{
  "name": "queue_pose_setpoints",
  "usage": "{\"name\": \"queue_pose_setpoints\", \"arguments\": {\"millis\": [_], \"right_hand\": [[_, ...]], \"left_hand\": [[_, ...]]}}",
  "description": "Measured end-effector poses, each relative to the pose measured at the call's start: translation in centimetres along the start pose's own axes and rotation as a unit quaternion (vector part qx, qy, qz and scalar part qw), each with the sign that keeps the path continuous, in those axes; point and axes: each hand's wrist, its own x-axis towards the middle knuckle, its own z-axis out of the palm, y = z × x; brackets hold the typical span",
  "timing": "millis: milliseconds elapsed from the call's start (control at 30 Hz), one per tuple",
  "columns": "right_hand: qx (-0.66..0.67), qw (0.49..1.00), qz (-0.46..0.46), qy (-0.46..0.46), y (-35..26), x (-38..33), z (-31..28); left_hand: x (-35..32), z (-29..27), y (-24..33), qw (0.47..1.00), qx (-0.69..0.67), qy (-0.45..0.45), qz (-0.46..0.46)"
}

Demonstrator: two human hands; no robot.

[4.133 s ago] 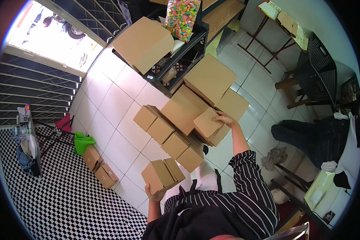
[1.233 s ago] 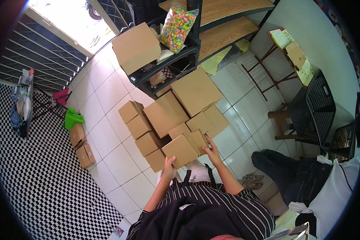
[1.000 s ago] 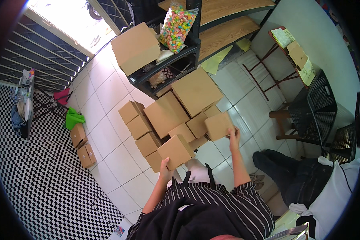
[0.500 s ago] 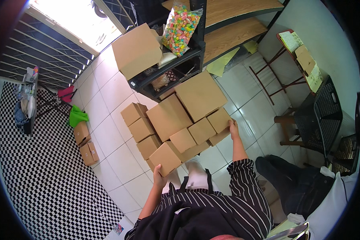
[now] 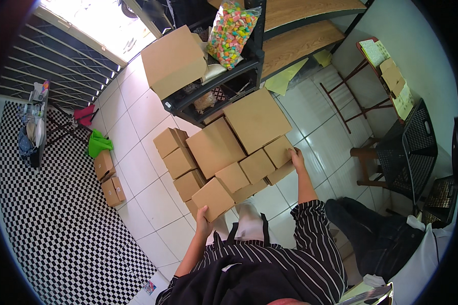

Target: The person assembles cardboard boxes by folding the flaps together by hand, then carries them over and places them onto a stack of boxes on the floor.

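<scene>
Cardboard boxes [image 5: 232, 179] now sit lined up; both hands still grip them.

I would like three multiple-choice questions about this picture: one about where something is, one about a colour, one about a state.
1. Where is the bag of sweets?
A. on the black rack
B. on the tiled floor
C. on the chair

2. What colour is the cloth on the floor at the left?
A. red
B. green
C. blue

3. What is the left hand doing?
A. hanging free
B. resting on the chair
C. gripping a small box

Answers:
1 A, the bag stands on the rack beside a large box.
2 B, it is bright green.
3 C, the fingers clasp the box's lower corner.
</scene>
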Motion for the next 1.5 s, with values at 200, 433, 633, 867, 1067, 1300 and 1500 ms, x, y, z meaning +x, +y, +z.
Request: {"name": "queue_pose_setpoints", "arguments": {"millis": [200,433,633,867,1067,1300,1500], "right_hand": [[0.034,0.999,0.013,0.037,-1.2,-1.9,-1.0],[0.016,0.983,-0.101,0.152,5.3,-8.1,-2.7],[-0.075,0.982,-0.057,0.166,16.1,-23.2,-3.9],[-0.094,0.97,0.08,0.21,23.3,-39.1,-5.1],[-0.071,0.957,0.073,0.272,26.2,-41.3,-6.7],[-0.059,0.952,0.03,0.3,27.0,-37.1,-11.0],[-0.04,0.959,0.051,0.277,29.0,-33.2,-16.8]], "left_hand": [[1.6,-1.2,-1.0,0.999,0.042,-0.016,-0.017],[4.6,1.3,-1.6,0.995,0.097,-0.024,-0.019],[6.6,3.7,-2.0,0.982,0.179,-0.05,0.033],[13.2,0.1,-4.4,0.974,0.214,-0.058,0.056],[13.8,0.7,-3.9,0.964,0.263,0.037,0.032],[12.9,1.3,-3.8,0.948,0.31,0.065,0.035],[11.7,2.5,-4.1,0.933,0.345,0.103,0.014]]}}
